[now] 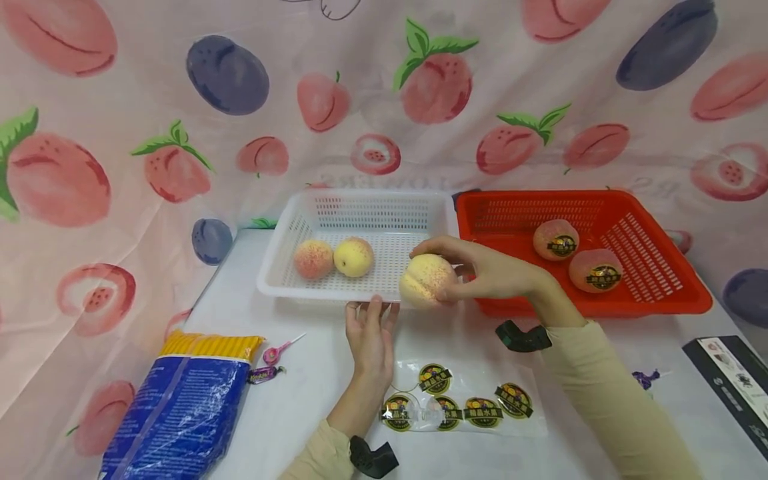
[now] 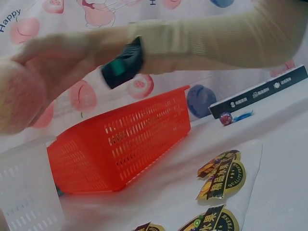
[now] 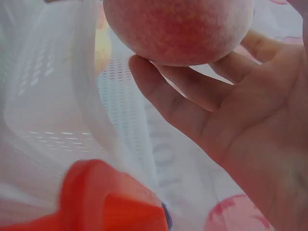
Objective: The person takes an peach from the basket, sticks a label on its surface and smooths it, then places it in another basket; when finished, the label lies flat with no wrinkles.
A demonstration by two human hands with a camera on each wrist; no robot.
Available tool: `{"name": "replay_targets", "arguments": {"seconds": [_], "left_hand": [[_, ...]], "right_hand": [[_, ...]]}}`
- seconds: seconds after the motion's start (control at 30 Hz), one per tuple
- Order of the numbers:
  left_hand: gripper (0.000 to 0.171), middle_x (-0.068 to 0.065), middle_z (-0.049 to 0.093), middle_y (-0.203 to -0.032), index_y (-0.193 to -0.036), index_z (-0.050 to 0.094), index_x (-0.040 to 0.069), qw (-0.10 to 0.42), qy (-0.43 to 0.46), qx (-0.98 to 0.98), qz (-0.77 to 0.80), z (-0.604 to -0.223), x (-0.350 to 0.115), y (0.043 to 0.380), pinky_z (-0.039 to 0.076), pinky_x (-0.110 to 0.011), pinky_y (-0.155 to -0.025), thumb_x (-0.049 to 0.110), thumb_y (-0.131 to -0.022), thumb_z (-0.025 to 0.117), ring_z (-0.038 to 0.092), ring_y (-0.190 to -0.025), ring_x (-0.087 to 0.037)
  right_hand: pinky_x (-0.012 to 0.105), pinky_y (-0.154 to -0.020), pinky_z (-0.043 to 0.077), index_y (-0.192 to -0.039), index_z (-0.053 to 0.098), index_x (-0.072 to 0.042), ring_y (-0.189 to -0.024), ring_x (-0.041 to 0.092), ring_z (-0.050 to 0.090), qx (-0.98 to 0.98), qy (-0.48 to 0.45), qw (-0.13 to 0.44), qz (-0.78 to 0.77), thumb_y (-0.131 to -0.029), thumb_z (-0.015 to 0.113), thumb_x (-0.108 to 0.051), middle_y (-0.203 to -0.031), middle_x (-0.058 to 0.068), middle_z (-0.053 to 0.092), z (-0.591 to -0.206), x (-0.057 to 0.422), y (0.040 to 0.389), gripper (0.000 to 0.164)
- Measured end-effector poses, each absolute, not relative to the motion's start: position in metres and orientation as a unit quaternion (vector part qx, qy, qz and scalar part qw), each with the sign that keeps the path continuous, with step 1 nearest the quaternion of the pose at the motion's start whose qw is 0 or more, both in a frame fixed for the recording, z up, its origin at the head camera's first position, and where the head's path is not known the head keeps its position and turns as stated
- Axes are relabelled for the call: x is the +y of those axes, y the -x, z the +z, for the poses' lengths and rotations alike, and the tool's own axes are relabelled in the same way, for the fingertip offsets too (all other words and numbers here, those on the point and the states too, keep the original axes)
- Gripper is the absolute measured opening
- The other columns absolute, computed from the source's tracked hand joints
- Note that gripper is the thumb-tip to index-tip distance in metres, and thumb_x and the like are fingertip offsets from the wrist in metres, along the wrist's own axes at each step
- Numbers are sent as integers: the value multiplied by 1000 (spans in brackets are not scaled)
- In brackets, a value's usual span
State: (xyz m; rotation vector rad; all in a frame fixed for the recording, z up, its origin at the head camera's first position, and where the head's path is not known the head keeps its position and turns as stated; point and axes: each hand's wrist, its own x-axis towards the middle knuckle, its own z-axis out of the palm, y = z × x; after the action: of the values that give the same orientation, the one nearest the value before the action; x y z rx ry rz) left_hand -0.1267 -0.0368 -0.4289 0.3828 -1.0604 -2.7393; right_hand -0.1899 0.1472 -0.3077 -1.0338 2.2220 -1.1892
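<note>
My right hand [image 1: 495, 270] holds a yellow peach [image 1: 427, 280] with a red blush, thumb and fingers around its side. The peach is over the front right corner of the white basket [image 1: 273, 290]. In the right wrist view the fingers [image 3: 183, 103] bear on the underside of the peach [image 3: 178, 29]. My left hand [image 1: 371, 343] is at the basket's front, fingertips right at the rim. Two more peaches, one redder [image 1: 314, 259] and one yellow [image 1: 354, 257], lie inside the white basket.
A red basket [image 1: 666, 293] on the right holds two peaches [image 1: 556, 240] with labels. A sheet of round black-and-gold stickers [image 1: 482, 413] lies in front. A blue bag [image 1: 174, 407], wrapped candies [image 1: 271, 355] and a black box [image 1: 735, 393] lie around the table.
</note>
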Motion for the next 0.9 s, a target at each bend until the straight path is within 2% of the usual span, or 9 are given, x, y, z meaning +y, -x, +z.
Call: {"name": "replay_targets", "arguments": {"seconds": [0.13,0.3,0.47,0.57,0.63,0.73,0.9], "left_hand": [[29,-5,50,-107,-112,39,8,84,-133,-354,-922,-429,-36,126,43,-38,-95,11,-88,53,54,-96,-19],[31,-7,48,-107,-112,38,5,88,-129,-350,-924,-429,-36,125,38,-43,-99,11,-87,54,53,-97,-20],[30,-8,47,-107,-110,38,5,90,-120,-351,-924,-428,-37,128,40,-41,-97,12,-87,55,53,-96,-19],[31,-9,46,-107,-110,37,5,91,-118,-357,-922,-429,-38,129,43,-37,-94,14,-87,56,54,-95,-18],[32,-9,46,-106,-110,37,4,91,-120,-358,-922,-429,-38,129,44,-37,-93,13,-87,56,54,-93,-17],[32,-9,46,-106,-111,37,5,88,-126,-355,-922,-429,-38,128,44,-36,-94,13,-86,56,54,-92,-16],[37,-6,48,-105,-115,37,4,78,-131,-361,-920,-429,-38,128,45,-34,-92,15,-86,57,54,-92,-15]], "right_hand": [[40,-92,42,-127,40,-20,-107,11,47,793,346,198,-460,-76,68,-17,-123,-8,47,-305,161,161,58],[31,-92,43,-129,41,-23,-111,10,44,805,366,161,-438,-77,69,-22,-131,-7,43,-326,181,139,59],[37,-93,43,-129,39,-36,-117,7,39,852,362,148,-348,-77,66,-36,-133,-15,38,-343,186,120,58],[35,-90,45,-126,38,-42,-108,4,43,881,330,155,-300,-75,68,-36,-126,-20,41,-351,183,113,59],[28,-83,46,-123,40,-40,-97,2,47,898,307,149,-278,-72,70,-34,-115,-21,46,-358,181,111,60],[21,-73,45,-118,44,-30,-82,1,48,916,297,117,-242,-69,71,-31,-99,-19,49,-367,178,110,56],[28,-77,43,-115,53,-23,-85,5,47,930,319,63,-173,-71,68,-35,-108,-11,48,-382,171,110,49]]}}
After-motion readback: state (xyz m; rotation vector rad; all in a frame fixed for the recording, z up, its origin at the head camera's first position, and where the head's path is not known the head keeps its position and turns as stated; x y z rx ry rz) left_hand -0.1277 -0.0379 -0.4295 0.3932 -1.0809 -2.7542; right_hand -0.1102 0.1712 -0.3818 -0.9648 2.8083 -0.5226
